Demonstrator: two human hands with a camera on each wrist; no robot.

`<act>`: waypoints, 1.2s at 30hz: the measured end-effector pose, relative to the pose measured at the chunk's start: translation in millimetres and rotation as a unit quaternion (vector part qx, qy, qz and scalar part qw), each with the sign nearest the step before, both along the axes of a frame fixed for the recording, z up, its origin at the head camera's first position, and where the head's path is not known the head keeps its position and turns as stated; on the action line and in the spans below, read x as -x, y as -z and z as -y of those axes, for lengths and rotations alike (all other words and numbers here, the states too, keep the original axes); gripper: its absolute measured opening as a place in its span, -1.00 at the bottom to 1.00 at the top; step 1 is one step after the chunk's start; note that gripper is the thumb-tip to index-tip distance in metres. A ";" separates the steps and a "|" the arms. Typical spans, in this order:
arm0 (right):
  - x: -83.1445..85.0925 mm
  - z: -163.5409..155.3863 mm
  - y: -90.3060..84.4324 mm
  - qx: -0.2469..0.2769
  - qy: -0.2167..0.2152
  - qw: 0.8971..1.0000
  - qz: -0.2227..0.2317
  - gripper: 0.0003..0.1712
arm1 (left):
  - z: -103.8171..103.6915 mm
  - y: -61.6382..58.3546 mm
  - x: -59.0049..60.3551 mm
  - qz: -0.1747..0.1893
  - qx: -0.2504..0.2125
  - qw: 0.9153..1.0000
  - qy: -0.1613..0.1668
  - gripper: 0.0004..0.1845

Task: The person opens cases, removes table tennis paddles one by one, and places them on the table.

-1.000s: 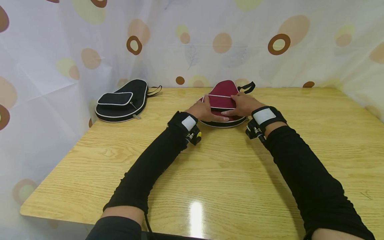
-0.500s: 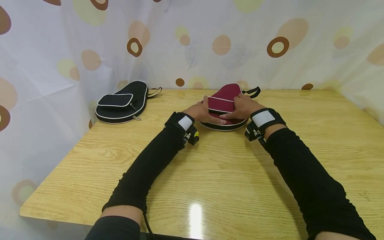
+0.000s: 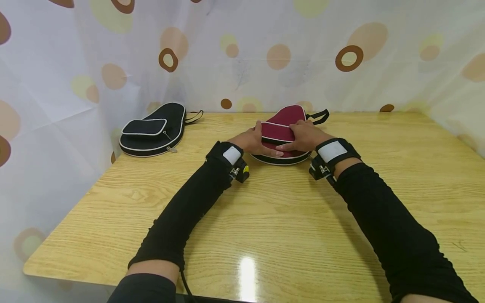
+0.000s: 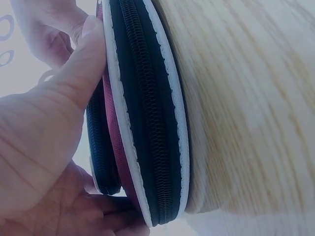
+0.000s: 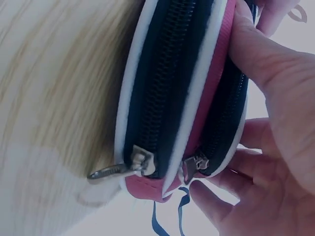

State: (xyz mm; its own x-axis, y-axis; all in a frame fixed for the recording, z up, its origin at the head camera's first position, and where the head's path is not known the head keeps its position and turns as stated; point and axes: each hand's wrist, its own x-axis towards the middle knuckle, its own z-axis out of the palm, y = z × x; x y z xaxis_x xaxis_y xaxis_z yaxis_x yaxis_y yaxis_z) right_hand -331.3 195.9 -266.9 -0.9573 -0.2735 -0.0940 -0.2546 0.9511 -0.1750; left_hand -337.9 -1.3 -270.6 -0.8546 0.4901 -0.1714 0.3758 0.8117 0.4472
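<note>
**A:** Starting at your left, what is on the counter (image 3: pixel 288 219)?

**B:** A black case (image 3: pixel 153 130) with white piping lies flat at the far left, near the patterned curtain (image 3: pixel 57 105). It is zipped shut, and neither of your hands is near it.

**A:** And my left hand?

**B:** Your left hand (image 3: pixel 253 142) grips the left edge of the red case (image 3: pixel 285 122), which sits at the middle of the counter, towards the back. The thumb is on top and the fingers curl along the rim.

**A:** Is the red case open?

**B:** Not as far as the wrist views show. The main zipper (image 4: pixel 147 113) runs closed around the edge, and both zipper pulls (image 5: pixel 140 164) sit together at one end.

**A:** My right hand?

**B:** Your right hand (image 3: pixel 303 135) clasps the right side, thumb across the front pocket, fingers curled under. So you have the case held in both hands, but any unzipping looks not yet begun.
</note>
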 end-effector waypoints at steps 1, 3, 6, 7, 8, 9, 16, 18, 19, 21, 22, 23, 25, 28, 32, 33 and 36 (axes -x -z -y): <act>0.0 -0.2 0.3 0.001 -0.002 1.000 -0.002 -0.03 | -0.1 -0.1 -0.1 0.001 0.001 1.000 0.001 0.27; -0.2 -0.8 0.7 0.002 -0.005 1.000 -0.007 -0.03 | -0.6 -0.3 0.1 0.001 0.008 1.000 0.000 0.29; -0.8 -1.4 0.9 0.001 -0.007 1.000 -0.015 -0.03 | -1.4 -0.8 0.6 0.004 0.016 1.000 -0.002 0.32; -1.2 -1.3 0.8 0.000 -0.008 1.000 -0.017 -0.02 | -1.2 -0.8 0.5 0.004 0.014 1.000 -0.002 0.32; -1.7 -1.0 0.6 -0.001 -0.007 1.000 -0.019 -0.01 | -1.0 -0.9 0.6 0.003 0.013 1.000 -0.001 0.31; -2.2 -1.1 0.6 -0.004 -0.008 1.000 -0.021 0.00 | -1.0 -1.0 0.7 0.004 0.009 1.000 0.000 0.29; -6.9 -1.1 1.2 -0.007 -0.018 0.999 -0.031 0.00 | -1.0 -2.6 0.6 0.022 0.009 1.000 -0.003 0.30; -8.3 -0.5 1.0 -0.007 -0.017 0.999 -0.031 -0.01 | -0.8 -3.2 0.6 0.027 0.014 1.000 -0.005 0.33; -9.2 -0.1 0.4 -0.008 -0.018 0.999 -0.031 -0.02 | -0.5 -3.6 0.5 0.026 0.015 1.000 -0.005 0.32; -10.6 0.5 -0.5 -0.007 -0.017 0.999 -0.031 -0.04 | 0.1 -4.2 0.4 0.024 0.015 1.000 -0.001 0.31; -11.6 0.3 -1.6 -0.009 -0.018 0.999 -0.032 -0.06 | 0.2 -5.1 0.1 0.024 0.014 1.000 0.000 0.31; -12.6 0.3 -2.7 -0.009 -0.018 0.999 -0.031 -0.07 | 0.2 -5.7 0.1 0.024 0.016 1.000 0.001 0.31; -14.7 0.6 -4.7 -0.007 -0.019 0.999 -0.029 -0.09 | 0.4 -6.6 0.0 0.027 0.020 0.999 0.000 0.31; -17.5 1.1 -6.5 -0.006 -0.020 0.999 -0.024 -0.12 | 0.5 -7.4 0.7 0.036 0.035 0.999 -0.005 0.33; -20.0 1.3 -6.3 -0.003 -0.020 1.000 -0.018 -0.08 | -0.5 -8.5 1.5 0.037 0.052 0.998 -0.006 0.33; -20.5 1.2 -6.2 -0.004 -0.021 1.000 -0.017 -0.07 | -0.9 -8.8 1.4 0.035 0.054 0.998 -0.004 0.32; -20.8 0.9 -4.8 -0.013 -0.026 0.999 -0.014 -0.06 | -2.2 -10.3 1.0 0.028 0.062 0.998 0.000 0.31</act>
